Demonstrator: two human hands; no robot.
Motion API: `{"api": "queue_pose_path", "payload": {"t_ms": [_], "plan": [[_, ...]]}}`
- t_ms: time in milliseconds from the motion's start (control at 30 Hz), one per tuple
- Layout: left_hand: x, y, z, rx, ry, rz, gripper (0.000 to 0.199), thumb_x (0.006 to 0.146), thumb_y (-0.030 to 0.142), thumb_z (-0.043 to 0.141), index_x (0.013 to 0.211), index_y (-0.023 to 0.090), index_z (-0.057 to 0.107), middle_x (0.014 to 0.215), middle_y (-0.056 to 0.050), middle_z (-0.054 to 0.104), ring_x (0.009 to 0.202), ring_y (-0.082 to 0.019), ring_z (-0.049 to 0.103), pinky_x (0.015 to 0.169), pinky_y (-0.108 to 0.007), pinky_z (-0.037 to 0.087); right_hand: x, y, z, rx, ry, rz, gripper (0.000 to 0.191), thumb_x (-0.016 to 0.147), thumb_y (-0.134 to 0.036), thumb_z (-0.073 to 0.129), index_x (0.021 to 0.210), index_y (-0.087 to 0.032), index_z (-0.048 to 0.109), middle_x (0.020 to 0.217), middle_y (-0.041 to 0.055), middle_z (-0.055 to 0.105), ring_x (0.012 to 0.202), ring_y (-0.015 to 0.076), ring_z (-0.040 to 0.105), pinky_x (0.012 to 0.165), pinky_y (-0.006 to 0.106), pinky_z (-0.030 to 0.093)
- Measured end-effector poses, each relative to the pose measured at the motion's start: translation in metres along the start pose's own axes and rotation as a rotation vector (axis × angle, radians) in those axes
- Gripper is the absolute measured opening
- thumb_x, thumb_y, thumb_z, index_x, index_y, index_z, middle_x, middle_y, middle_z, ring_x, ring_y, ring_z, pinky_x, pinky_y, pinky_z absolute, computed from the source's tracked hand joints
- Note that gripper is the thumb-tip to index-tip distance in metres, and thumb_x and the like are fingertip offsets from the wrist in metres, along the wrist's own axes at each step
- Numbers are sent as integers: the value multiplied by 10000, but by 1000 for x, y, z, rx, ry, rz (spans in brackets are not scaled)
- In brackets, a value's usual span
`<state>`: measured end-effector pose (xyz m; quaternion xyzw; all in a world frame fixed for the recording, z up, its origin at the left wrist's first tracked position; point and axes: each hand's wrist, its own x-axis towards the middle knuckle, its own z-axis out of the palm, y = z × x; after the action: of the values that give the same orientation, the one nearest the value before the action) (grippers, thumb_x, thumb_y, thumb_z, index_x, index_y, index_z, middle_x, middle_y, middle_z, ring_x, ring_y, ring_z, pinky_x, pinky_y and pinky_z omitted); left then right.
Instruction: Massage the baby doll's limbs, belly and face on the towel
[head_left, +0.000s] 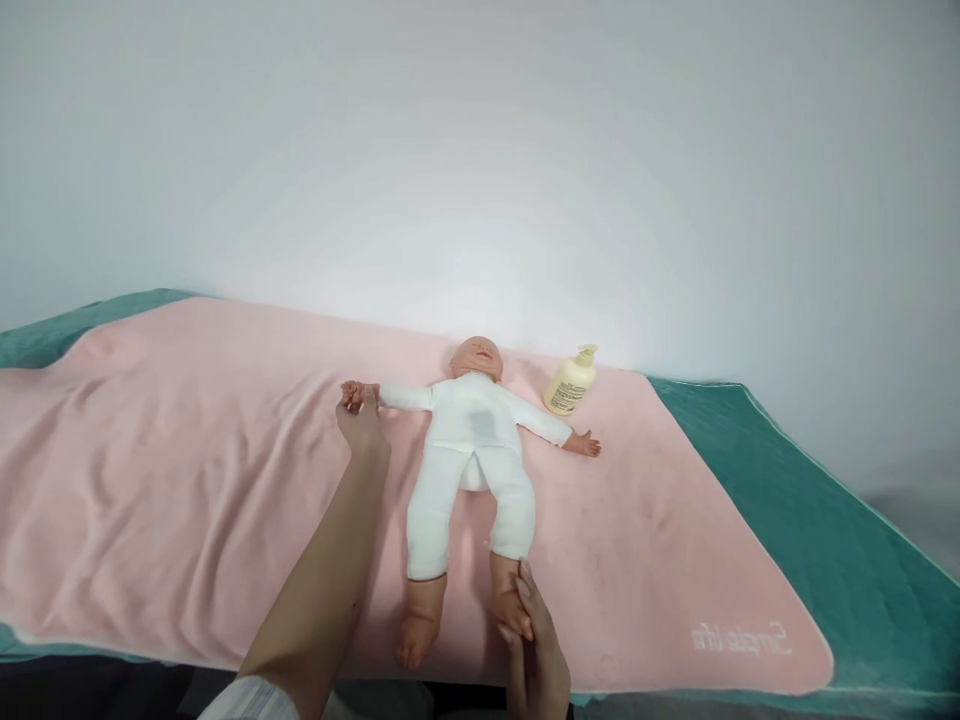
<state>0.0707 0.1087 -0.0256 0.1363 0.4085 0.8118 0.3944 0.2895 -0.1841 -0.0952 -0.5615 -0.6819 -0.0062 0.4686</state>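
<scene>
A baby doll [474,425] with a white cloth body lies on its back, arms spread, on a pink blanket [637,560]. Its head points away from me and its feet towards me. My left hand [360,415] reaches up along the doll's left-side arm, its fingers closed around the doll's small hand. At the near edge my right hand [538,645] grips the doll's right-side foot, thumb on one side and fingers on the other. The other foot [420,625] lies free on the blanket. A grey patch marks the doll's chest.
A cream pump bottle [571,382] stands beside the doll's right-side arm, close to the wall. Beneath the pink blanket is a green cover [795,500], showing at both sides. A pale wall [480,150] rises behind the bed. Folds ripple the blanket's left part.
</scene>
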Motion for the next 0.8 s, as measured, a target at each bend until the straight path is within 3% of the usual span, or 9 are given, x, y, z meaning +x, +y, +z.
{"api": "queue_pose_path", "payload": {"t_ms": [100,167,367,567,667,800], "plan": [[-9,7,6,38,-19,95,207,817,186,664,998,187,564,1048,-31,603,1069,-123,594,966,-258,452,16,-8,-1,36,41,84,506,966,-220,439,1461,-280,357,1412,69,512,1243,253,551,940,396,566],[-17,12,10,100,-91,183,225,810,248,684,1008,181,601,1080,-62,630,1100,-161,594,983,-296,451,32,-10,-1,56,82,108,491,965,-229,443,1450,-266,377,1404,77,522,1244,254,551,948,402,560],[-54,26,21,282,-554,304,304,754,283,736,1037,197,665,1122,-77,693,1056,-230,646,956,-391,494,88,-10,1,110,155,92,452,958,-235,450,1410,-239,428,1379,90,546,1252,236,545,963,394,538],[-67,28,18,592,-1073,517,244,759,259,730,1001,234,728,1097,-41,727,1130,-245,628,1133,-475,306,132,-18,0,165,104,205,432,960,-290,450,1388,-233,464,1380,93,544,1270,240,526,1002,410,499],[-65,25,17,689,-1214,632,198,797,239,685,990,248,730,1095,-30,729,1140,-237,624,1130,-492,299,142,-19,3,187,96,228,439,962,-311,451,1395,-244,457,1390,88,533,1282,238,512,1015,415,485],[-65,22,18,752,-1294,716,179,802,229,677,969,256,735,1079,-19,734,1131,-226,630,1123,-484,318,147,-17,8,210,81,214,451,962,-322,448,1408,-257,439,1411,77,514,1305,229,487,1035,415,468]]}}
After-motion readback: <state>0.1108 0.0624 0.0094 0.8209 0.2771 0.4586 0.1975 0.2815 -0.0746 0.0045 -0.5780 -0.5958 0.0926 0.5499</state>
